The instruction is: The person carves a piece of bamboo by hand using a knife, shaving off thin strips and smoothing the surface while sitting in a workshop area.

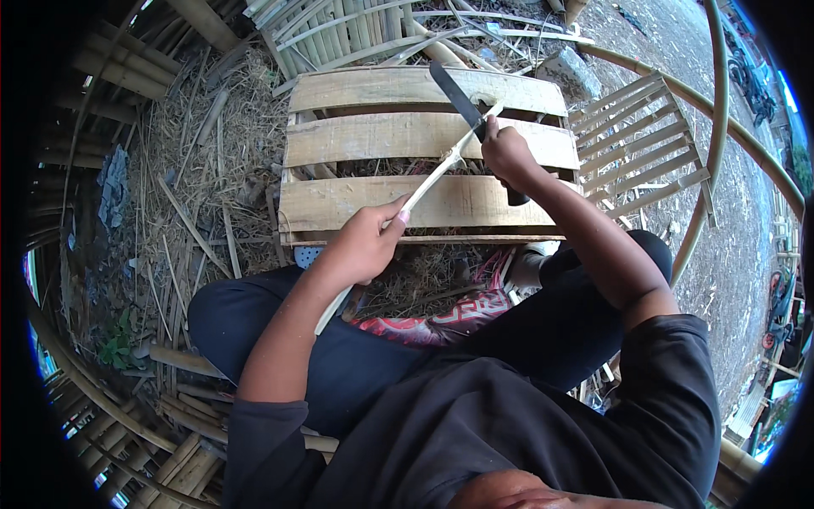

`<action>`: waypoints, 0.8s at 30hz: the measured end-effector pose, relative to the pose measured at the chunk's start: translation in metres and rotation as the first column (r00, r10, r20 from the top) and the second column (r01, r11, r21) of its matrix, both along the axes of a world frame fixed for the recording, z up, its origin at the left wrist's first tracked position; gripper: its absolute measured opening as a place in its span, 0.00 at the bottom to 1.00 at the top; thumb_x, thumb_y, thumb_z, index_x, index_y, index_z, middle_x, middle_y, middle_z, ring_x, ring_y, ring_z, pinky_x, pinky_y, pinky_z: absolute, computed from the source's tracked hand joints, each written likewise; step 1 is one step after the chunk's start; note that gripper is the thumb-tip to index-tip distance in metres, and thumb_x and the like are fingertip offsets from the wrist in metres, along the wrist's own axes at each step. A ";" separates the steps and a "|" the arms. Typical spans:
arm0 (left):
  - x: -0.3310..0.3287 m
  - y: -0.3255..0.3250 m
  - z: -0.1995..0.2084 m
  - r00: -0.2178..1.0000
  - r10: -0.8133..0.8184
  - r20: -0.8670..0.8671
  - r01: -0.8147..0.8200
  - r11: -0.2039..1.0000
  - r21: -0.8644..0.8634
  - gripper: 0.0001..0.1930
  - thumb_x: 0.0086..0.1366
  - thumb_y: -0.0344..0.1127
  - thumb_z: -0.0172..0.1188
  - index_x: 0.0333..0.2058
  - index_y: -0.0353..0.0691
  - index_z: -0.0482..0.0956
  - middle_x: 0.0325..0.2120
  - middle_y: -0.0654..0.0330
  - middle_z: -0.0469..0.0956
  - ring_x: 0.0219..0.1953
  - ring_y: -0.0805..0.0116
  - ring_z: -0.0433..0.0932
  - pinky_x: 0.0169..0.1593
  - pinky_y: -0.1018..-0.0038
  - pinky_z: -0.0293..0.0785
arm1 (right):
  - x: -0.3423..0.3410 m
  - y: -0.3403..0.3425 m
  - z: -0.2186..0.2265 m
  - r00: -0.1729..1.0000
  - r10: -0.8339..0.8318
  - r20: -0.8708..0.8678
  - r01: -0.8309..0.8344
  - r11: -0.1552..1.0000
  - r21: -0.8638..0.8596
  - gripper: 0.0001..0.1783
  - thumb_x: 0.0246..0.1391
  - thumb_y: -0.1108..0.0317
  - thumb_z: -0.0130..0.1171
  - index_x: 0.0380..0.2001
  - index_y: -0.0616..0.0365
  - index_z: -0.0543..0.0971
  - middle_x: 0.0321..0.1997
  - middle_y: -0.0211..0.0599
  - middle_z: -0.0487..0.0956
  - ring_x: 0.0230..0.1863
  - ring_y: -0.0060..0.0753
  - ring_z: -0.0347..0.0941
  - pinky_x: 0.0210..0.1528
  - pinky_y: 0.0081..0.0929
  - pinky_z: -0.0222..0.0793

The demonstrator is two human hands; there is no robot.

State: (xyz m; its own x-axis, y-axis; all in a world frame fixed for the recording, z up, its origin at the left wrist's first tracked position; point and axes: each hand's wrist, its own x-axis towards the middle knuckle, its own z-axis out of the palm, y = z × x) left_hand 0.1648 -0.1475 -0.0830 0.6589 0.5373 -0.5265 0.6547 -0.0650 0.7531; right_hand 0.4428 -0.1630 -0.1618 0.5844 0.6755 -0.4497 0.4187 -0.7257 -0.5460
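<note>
My left hand (366,243) is closed around a long pale bamboo strip (432,176), which slants up and to the right over a low slatted wooden table (365,140). The strip's lower end comes out below that hand, above my left thigh. In my right hand (506,155) is a large knife (456,95) with a dark blade and black handle, gripped at the handle. Its blade points up and to the left, crossing close to the strip near the strip's far end. Whether blade and strip touch, I cannot tell. A lighter, rough patch shows on the strip beside the knife.
A slatted bamboo rack (640,140) leans at the table's right. Beyond the table lie a bamboo panel (339,34), loose strips and a concrete block (570,75). Dry shavings (203,161) litter the ground at left. A curved bamboo pole (719,102) rises at right.
</note>
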 end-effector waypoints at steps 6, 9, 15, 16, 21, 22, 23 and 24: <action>-0.001 -0.003 -0.010 0.999 -0.025 0.029 0.022 0.996 0.088 0.22 0.76 0.40 0.48 0.64 0.38 0.68 0.14 0.60 0.64 0.20 0.76 0.61 0.29 0.73 0.67 | 0.016 0.000 0.013 0.985 0.165 0.046 -0.164 0.986 -0.022 0.48 0.61 0.29 0.44 0.25 0.76 0.79 0.25 0.59 0.80 0.29 0.51 0.81 0.33 0.44 0.75; -0.001 -0.004 -0.016 0.997 -0.027 0.074 0.018 0.992 0.121 0.22 0.76 0.40 0.48 0.64 0.38 0.68 0.14 0.59 0.64 0.20 0.74 0.61 0.30 0.72 0.68 | 0.015 -0.003 0.012 0.990 0.137 -0.029 -0.139 0.989 -0.054 0.45 0.58 0.27 0.48 0.16 0.66 0.75 0.16 0.44 0.74 0.18 0.38 0.75 0.21 0.39 0.71; -0.004 -0.003 -0.026 0.998 -0.051 0.048 0.043 0.987 0.157 0.22 0.75 0.39 0.48 0.64 0.40 0.69 0.15 0.58 0.66 0.20 0.75 0.62 0.31 0.72 0.69 | 0.002 -0.005 0.040 0.841 0.068 -0.536 -0.181 0.970 -0.161 0.39 0.56 0.23 0.47 0.10 0.42 0.54 0.10 0.18 0.53 0.10 0.17 0.51 0.12 0.25 0.53; -0.005 -0.002 -0.028 0.997 -0.047 0.054 0.039 0.989 0.141 0.22 0.75 0.40 0.48 0.64 0.40 0.69 0.16 0.58 0.67 0.20 0.74 0.63 0.31 0.72 0.69 | -0.007 -0.006 0.062 0.795 0.126 -0.593 -0.248 0.960 -0.129 0.39 0.56 0.23 0.46 0.11 0.41 0.54 0.10 0.15 0.51 0.09 0.13 0.45 0.10 0.21 0.46; -0.013 -0.004 -0.040 0.993 -0.029 0.114 0.001 0.972 0.234 0.22 0.75 0.40 0.48 0.64 0.43 0.69 0.16 0.56 0.69 0.21 0.73 0.67 0.33 0.71 0.72 | 0.005 -0.009 0.127 0.614 0.238 -0.752 -0.227 0.967 0.120 0.36 0.64 0.31 0.42 0.12 0.44 0.58 0.10 0.12 0.52 0.08 0.09 0.45 0.09 0.13 0.41; -0.012 -0.004 -0.037 0.994 -0.040 0.101 0.015 0.973 0.232 0.22 0.75 0.40 0.48 0.64 0.42 0.69 0.17 0.55 0.70 0.21 0.72 0.69 0.35 0.70 0.73 | 0.029 -0.007 0.121 0.736 0.257 -0.627 -0.238 0.964 0.116 0.36 0.63 0.31 0.44 0.13 0.47 0.62 0.10 0.14 0.55 0.09 0.12 0.49 0.09 0.16 0.45; -0.006 -0.004 -0.035 0.993 -0.064 0.096 0.041 0.974 0.225 0.22 0.75 0.40 0.48 0.64 0.42 0.69 0.17 0.54 0.71 0.22 0.71 0.72 0.37 0.70 0.74 | 0.060 -0.005 0.110 0.841 0.256 -0.476 -0.236 0.966 0.103 0.37 0.63 0.31 0.46 0.14 0.50 0.66 0.09 0.17 0.58 0.09 0.14 0.53 0.10 0.19 0.50; -0.004 -0.004 -0.033 0.992 -0.073 0.099 0.049 0.973 0.227 0.22 0.75 0.40 0.48 0.64 0.42 0.69 0.17 0.54 0.71 0.22 0.71 0.72 0.37 0.70 0.74 | 0.084 0.000 0.093 0.958 0.284 -0.026 -0.283 0.958 0.043 0.36 0.62 0.31 0.49 0.17 0.53 0.71 0.10 0.21 0.62 0.11 0.18 0.58 0.13 0.23 0.55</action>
